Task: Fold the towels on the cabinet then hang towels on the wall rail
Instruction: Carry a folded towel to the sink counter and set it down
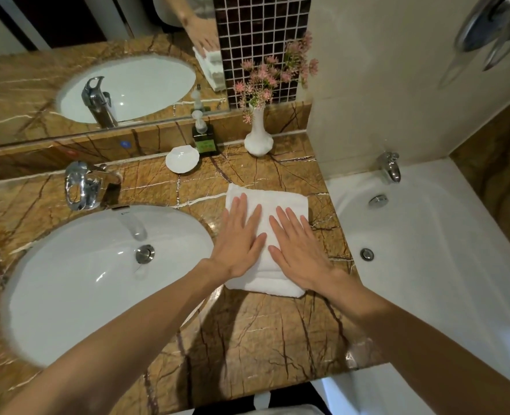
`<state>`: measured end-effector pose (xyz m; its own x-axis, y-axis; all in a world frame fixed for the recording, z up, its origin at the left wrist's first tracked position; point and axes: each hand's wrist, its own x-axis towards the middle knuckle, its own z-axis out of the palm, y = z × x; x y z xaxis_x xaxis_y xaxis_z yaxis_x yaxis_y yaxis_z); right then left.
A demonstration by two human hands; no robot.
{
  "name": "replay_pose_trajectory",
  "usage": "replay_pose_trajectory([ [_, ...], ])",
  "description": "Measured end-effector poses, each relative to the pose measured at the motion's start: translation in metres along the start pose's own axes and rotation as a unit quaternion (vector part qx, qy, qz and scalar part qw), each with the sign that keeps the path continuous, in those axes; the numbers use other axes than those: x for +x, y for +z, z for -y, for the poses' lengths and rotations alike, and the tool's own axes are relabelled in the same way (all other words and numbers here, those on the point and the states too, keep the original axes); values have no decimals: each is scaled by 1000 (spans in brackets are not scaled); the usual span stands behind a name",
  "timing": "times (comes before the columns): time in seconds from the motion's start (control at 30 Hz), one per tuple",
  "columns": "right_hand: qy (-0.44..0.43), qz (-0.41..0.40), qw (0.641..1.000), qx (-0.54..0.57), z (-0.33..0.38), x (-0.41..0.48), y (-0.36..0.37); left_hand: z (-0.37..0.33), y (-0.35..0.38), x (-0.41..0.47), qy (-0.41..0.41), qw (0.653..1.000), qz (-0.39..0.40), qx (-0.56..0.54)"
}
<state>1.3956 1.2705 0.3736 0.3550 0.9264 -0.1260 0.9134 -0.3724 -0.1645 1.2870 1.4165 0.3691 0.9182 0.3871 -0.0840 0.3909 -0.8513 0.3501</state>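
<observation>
— Beside the basin (68, 280), on the marble countertop (247, 339): folded white towel (265, 284), left hand (238, 244) and right hand (298, 247) pressed flat on it, fingers straight.
— Handling?
— Probably soft, light, limp; pinch both near corners.

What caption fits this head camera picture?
Flattening a folded towel with left hand and right hand, beside the sink.

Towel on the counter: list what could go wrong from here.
1. Both the left hand and right hand press flat on the towel, gripping nothing; lifting it carelessly could undo the fold.
2. The towel lies close to the sink; a sideways slide might drop an edge into it.
3. The vase stands just behind; a forward reach might topple it.
</observation>
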Motion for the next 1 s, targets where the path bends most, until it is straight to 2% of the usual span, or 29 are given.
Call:
replay_pose_trajectory([
  [0.07,-3,0,1000,0,-1,-1,0,-4,-7,7,-96,986,-32,-130],
  [0.13,-3,-4,1000,-1,-1,-2,0,-9,-20,21,-171,952,-64,-244],
  [0.23,-4,-5,1000,1,-2,-5,1,-9,-43,47,-233,923,-100,-288],
  [0.33,-7,-10,1000,-11,-5,-8,4,-4,-60,64,-275,915,-57,-291],
  [0.37,-8,-12,1000,-12,-5,-8,5,-4,-66,67,-295,901,-41,-316],
  [0.47,-11,-16,1000,-13,-7,-9,7,-4,-81,75,-359,820,23,-446],
  [0.5,-13,-16,1000,-13,-8,-10,7,-5,-85,75,-365,806,49,-464],
  [0.57,-17,-17,1000,-10,-9,-11,8,-9,-92,74,-351,815,93,-451],
  [0.67,-18,-17,1000,-2,-12,-12,8,-17,-98,68,-301,867,121,-378],
  [0.77,-26,-13,1000,2,-13,-11,8,-25,-96,61,-228,940,102,-234],
  [0.83,-29,-11,999,8,-14,-11,6,-28,-96,57,-192,969,60,-143],
  [0.9,-32,-21,999,28,-14,-11,4,-30,-96,54,-182,973,27,-138],
  [1.0,-37,-67,993,92,-15,-8,-9,-32,-98,51,-193,961,19,-198],
])
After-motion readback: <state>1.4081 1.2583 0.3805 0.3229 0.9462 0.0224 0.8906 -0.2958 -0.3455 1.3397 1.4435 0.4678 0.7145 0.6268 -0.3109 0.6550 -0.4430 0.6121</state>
